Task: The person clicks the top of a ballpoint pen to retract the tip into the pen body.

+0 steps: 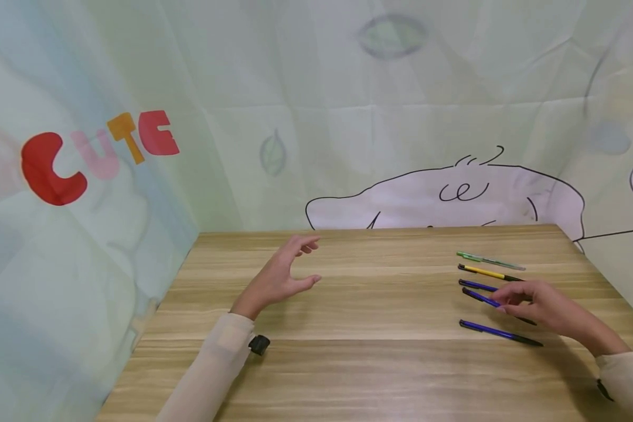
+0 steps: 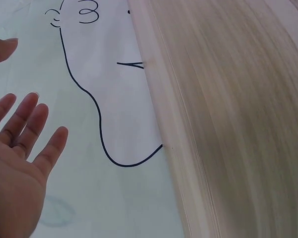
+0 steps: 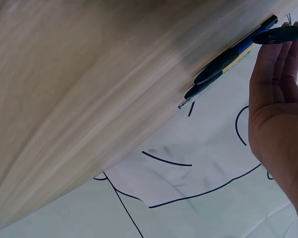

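Observation:
My right hand [image 1: 540,308] pinches a blue pen [image 1: 477,297] with a black tip between thumb and fingers, over the right side of the table. In the right wrist view the held pen's dark end [image 3: 278,34] sticks out past the fingers. Just behind it lies another blue pen [image 1: 475,285], partly hidden by the hand. Farther back are a yellow pen [image 1: 485,271] and a green clear pen [image 1: 487,260]. Nearer the front lies a third blue pen [image 1: 498,333]. My left hand [image 1: 279,272] hovers at the left, fingers apart and holding nothing.
The wooden table [image 1: 348,363] reaches back to a printed curtain [image 1: 295,70] with a cartoon outline. More curtain with the coloured letters CUTE [image 1: 58,170] hangs along the left side. A small black device [image 1: 259,344] sits at the left sleeve.

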`<state>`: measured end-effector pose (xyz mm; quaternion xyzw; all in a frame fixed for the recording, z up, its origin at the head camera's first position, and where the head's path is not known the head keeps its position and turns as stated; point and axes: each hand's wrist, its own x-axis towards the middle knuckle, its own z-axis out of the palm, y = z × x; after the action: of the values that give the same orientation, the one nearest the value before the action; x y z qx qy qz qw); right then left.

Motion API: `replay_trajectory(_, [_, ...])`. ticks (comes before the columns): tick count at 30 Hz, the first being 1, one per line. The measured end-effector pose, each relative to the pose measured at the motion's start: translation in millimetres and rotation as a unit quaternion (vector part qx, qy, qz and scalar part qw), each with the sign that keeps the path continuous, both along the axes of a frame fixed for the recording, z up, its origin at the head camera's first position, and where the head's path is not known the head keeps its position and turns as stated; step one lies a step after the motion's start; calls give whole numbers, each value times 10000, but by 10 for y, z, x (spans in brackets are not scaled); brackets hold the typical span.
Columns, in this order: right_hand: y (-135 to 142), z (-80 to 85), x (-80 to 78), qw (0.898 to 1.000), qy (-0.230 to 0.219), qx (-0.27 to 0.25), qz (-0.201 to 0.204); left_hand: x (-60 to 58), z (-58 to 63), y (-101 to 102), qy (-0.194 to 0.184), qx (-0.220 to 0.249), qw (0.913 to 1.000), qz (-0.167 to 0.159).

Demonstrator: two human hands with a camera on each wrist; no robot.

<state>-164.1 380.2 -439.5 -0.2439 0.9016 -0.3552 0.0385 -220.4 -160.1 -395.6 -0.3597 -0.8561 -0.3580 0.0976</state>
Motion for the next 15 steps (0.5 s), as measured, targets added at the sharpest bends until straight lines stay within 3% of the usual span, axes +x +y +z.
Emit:
replay_trajectory(8, [19,-27,-8,9991,150,228,324,-3,-5,-21,59,-22,10000,-34])
replay_trajectory(15, [-2,-47,-9,9988,156,369,281,-6,-33,-39,127,-7,9999,-56])
